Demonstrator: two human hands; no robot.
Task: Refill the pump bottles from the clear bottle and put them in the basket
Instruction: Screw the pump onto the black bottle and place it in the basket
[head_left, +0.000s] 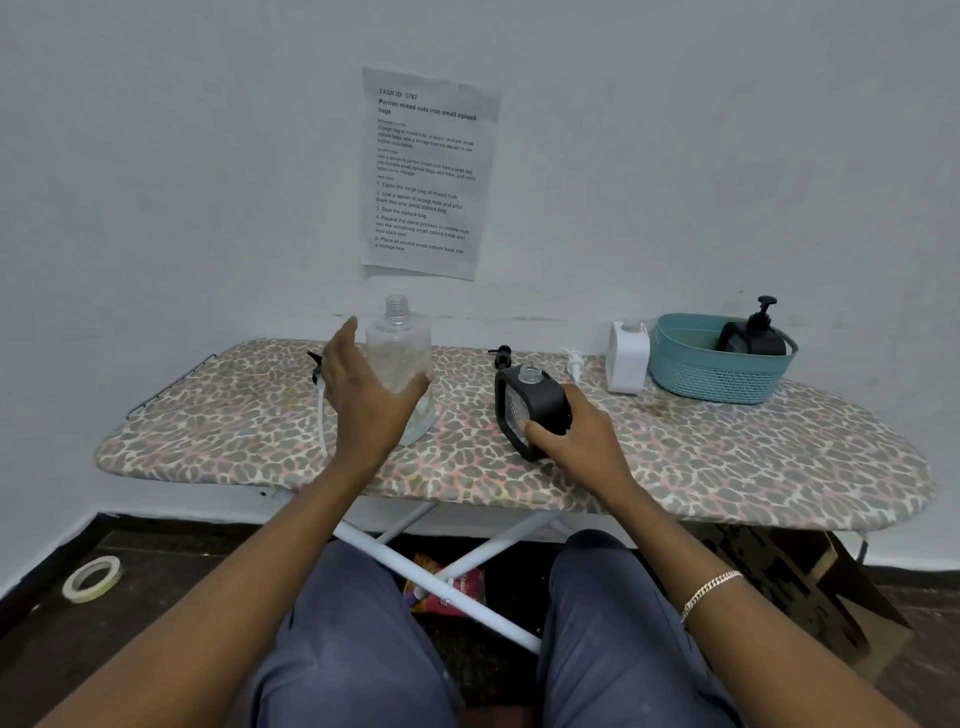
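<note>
Gripping the black pump bottle (530, 410), which leans uncapped on the ironing board (727, 457), the right hand (576, 441) curls round its lower end. The left hand (363, 395) is spread wide at the upright clear bottle (400, 348); actual contact is hard to judge. Far right, the basket (722, 384) holds a second black bottle (758, 338).

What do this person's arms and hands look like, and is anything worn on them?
Both forearms are bare, with no sleeves in view. Neither the left hand nor the right hand wears a glove. A gold-coloured chain-link bracelet circles the right wrist. Blue-grey trousers cover the legs.
</note>
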